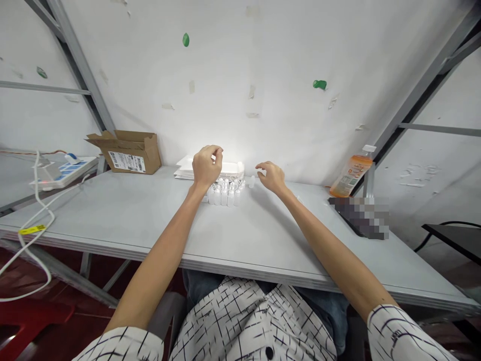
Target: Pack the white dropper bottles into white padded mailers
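Note:
My left hand [208, 166] is raised above the table, its fingers curled in and thumb and forefinger drawn together in a pinch. Whatever is between them, if anything, I cannot make out. Just below it, a cluster of several small white bottles [224, 197] stands upright on the grey table [240, 235]. My right hand [271, 176] hovers to the right of the bottles with fingers bent but apart, and nothing shows in it. A small translucent white piece [251, 181] is close to its fingertips, apart from the bottles.
Behind the bottles lies a shallow white tray [236, 169] against the wall. An opened cardboard box [131, 154] and a power strip [67, 174] with white cables are to the left. On the right are an orange drink bottle [352, 173] and a blurred-out dark flat object [361, 216].

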Demonstrator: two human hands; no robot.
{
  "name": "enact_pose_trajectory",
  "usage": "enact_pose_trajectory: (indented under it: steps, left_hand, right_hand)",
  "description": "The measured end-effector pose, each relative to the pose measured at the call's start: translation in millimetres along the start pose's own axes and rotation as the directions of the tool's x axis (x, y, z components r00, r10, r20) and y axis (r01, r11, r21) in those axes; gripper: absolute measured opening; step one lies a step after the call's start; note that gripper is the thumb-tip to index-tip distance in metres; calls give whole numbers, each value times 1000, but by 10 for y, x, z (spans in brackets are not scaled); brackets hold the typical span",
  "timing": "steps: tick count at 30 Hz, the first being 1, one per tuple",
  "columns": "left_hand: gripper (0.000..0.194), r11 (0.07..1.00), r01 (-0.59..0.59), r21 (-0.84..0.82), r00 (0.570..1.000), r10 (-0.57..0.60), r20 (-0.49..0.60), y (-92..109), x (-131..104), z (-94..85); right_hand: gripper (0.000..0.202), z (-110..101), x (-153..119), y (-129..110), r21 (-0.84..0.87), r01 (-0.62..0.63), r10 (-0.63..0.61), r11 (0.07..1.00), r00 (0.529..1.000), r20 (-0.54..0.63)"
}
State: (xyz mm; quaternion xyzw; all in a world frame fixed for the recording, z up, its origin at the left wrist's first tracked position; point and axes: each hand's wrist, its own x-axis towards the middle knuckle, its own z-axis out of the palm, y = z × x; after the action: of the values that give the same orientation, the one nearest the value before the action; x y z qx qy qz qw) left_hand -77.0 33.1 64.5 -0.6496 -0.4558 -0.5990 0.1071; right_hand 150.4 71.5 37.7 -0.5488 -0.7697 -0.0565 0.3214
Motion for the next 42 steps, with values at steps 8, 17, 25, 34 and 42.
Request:
enact_pose_trajectory:
  steps: [8, 17, 25, 34, 42]
  left_hand:
    - [22, 992, -121, -26, 991, 120, -59, 125, -95, 67]
    - [23, 900, -432, -54, 891, 435, 130, 706, -580, 314]
    - [23, 983, -185, -20, 828, 167, 535, 762, -805, 431]
    - [26, 997, -74, -22, 804, 72, 591, 761, -813, 461]
    - [18, 996, -4, 88, 718, -58, 694, 770, -786, 460]
  right_hand:
    - [37, 288, 29, -72, -143, 62, -17, 988, 956, 294]
    - [27, -187, -254, 171, -7, 108, -107, 994, 990, 92]
    - [30, -596, -594, 415, 499, -9, -40, 867, 995, 87]
    - [39, -668, -698, 88, 621, 20, -131, 784, 982, 133]
    - [29, -421, -620, 346, 230, 71, -71, 971, 997, -7]
